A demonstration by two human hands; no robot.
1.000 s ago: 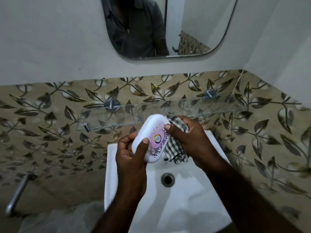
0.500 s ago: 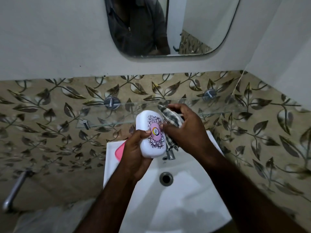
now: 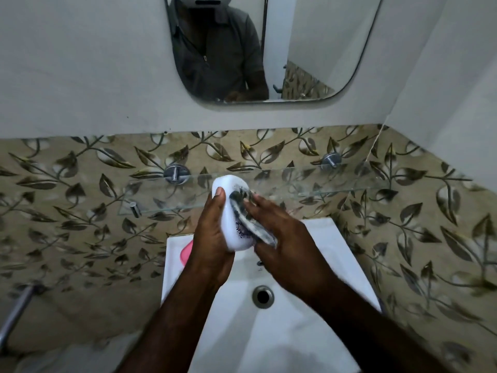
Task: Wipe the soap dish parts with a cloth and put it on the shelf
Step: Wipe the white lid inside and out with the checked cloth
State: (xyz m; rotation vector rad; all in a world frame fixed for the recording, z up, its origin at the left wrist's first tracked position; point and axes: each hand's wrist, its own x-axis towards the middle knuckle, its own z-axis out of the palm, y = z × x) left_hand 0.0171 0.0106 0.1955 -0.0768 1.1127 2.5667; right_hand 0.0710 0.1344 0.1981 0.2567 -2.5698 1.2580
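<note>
My left hand (image 3: 212,238) grips a white soap dish lid (image 3: 228,211) with a dark printed pattern, holding it upright above the sink. My right hand (image 3: 285,238) presses a checked cloth (image 3: 247,219) flat against the lid's printed face, fingers fairly straight over the cloth. A pink soap dish part (image 3: 186,253) lies on the sink's back left corner, half hidden by my left wrist. The glass shelf (image 3: 309,184) runs along the tiled wall just behind the lid.
The white sink (image 3: 269,332) with its drain (image 3: 263,296) is below my hands. Two chrome brackets (image 3: 176,173) hold the shelf. A mirror (image 3: 269,49) hangs above. A chrome pipe (image 3: 16,310) sticks out at the lower left.
The right hand has spread the cloth over the lid's printed face and slid it down across it. The left hand has turned the lid more upright and nearer the shelf.
</note>
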